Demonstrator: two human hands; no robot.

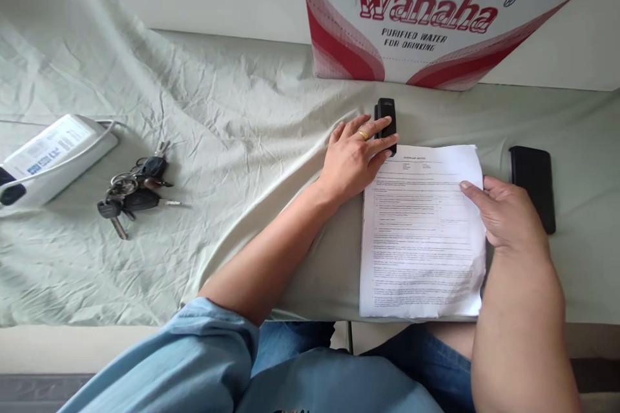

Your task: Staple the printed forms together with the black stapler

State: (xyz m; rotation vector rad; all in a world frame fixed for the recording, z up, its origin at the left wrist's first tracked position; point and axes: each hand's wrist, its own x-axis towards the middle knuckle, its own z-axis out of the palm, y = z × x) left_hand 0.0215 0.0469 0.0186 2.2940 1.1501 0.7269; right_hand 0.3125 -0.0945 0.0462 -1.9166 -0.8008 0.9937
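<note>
A printed sheaf of white paper [421, 232] lies on the pale green cloth [232, 116] in front of me. My left hand [353, 158], with a gold ring, rests at the paper's top left corner, its fingers laid over a small black stapler-like device [386, 110]. My right hand [506, 212] rests flat on the paper's right edge, thumb on the sheet, holding nothing. A black phone [533, 183] lies just right of that hand.
A bunch of keys [133, 193] lies to the left, and a white power strip with a cable [51, 154] sits at the far left. A Wahaha water carton [426, 12] stands against the wall behind the paper. The table's front edge runs just above my lap.
</note>
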